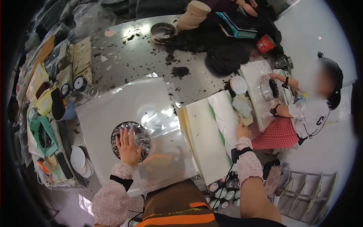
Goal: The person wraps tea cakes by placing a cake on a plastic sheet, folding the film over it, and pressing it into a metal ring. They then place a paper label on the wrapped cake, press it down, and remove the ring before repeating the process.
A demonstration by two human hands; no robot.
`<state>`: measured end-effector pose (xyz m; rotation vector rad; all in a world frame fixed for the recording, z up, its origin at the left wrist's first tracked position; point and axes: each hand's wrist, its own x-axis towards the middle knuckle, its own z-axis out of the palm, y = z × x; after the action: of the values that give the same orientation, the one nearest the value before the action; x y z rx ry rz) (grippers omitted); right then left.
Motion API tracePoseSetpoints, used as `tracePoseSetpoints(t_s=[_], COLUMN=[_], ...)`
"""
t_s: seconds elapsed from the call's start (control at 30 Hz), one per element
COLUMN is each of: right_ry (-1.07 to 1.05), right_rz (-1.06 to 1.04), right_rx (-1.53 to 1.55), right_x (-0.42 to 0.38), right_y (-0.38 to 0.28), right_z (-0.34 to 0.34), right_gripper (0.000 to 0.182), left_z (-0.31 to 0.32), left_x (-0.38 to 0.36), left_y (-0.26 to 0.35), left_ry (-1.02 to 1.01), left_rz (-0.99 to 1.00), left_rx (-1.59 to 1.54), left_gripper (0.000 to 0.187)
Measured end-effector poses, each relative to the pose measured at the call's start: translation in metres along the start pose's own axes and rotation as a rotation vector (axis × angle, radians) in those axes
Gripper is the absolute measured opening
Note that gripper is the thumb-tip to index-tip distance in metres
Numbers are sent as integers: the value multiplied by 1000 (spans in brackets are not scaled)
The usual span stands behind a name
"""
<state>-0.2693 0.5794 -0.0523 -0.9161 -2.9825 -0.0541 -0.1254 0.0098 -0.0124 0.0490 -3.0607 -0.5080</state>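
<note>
My left hand lies flat with its fingers spread on a round dark disc under wrinkled clear film. The disc sits on a large sheet of clear plastic spread over the near part of the table. Off to the right, my right hand is closed at a small yellowish pad, its fingers partly hidden. Just beyond that lies a pale, crumpled folded piece. Long white paper sheets with a green edge lie between my two hands.
Across the table, a person handles a clear round piece over papers. Dark crumbs, a black heap, a metal ring and stacked tan rings lie farther back. White discs and jars stand left.
</note>
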Motion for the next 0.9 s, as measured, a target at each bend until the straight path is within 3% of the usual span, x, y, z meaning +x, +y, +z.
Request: tracePoseSetpoints(t_s=[0.07, 0.1, 0.13, 0.17, 0.2, 0.27, 0.37, 0.4, 0.5, 0.53, 0.6, 0.7, 0.73, 0.8, 0.9], right_ry=[-249, -359, -224, -160, -363, -497, -183, 39, -32, -52, -266, -35, -125, 283, -14], right_rz=[-29, -255, -380, -692, -679, -822, -379, -293, -259, -253, -610, -433, -310, -321, -465], right_rx=[-22, -73, 24, -167, -35, 177, 455, 470, 267, 200, 74, 182, 34, -73, -109], right_x=[9, -33, -87, -132, -190, -234, -208, -190, -211, -219, -275, -250, -227, -204, -184], right_y=[39, -7, -29, -42, -69, -75, -37, -22, 9, 3, -36, 16, 44, 113, 149], right_z=[46, -1, 5, 25, -14, -48, -53, -64, 36, 32, -2, 40, 18, 5, 12], right_gripper=[75, 78, 73, 69, 63, 50, 40, 34, 26, 23, 21, 20, 22, 25, 31], left_z=[4, 1, -2, -1, 0, 4, 9, 8, 10, 12, 15, 14, 15, 18, 16], left_x=[-1, 0, -1, -2, -4, -3, -1, -4, -6, -5, -4, -8, -9, -2, -6], left_y=[-3, -1, 1, 2, 1, -3, -4, -4, -5, -7, -6, -13, -15, -12, -11], left_ry=[19, 19, 7, 16, 18, 35, 58, 56, 62, 68, 86, 89, 89, 105, 118], left_rz=[7, 8, 14, 26, 35, 52, 68, 73, 82, 81, 84, 95, 105, 119, 96], left_rx=[12, 13, 15, 26, 27, 22, 47, 56, 85, 95, 93, 98, 99, 99, 110], left_gripper=[79, 79, 79, 79, 79, 79, 78, 78, 76, 76, 75, 75, 74, 74, 74])
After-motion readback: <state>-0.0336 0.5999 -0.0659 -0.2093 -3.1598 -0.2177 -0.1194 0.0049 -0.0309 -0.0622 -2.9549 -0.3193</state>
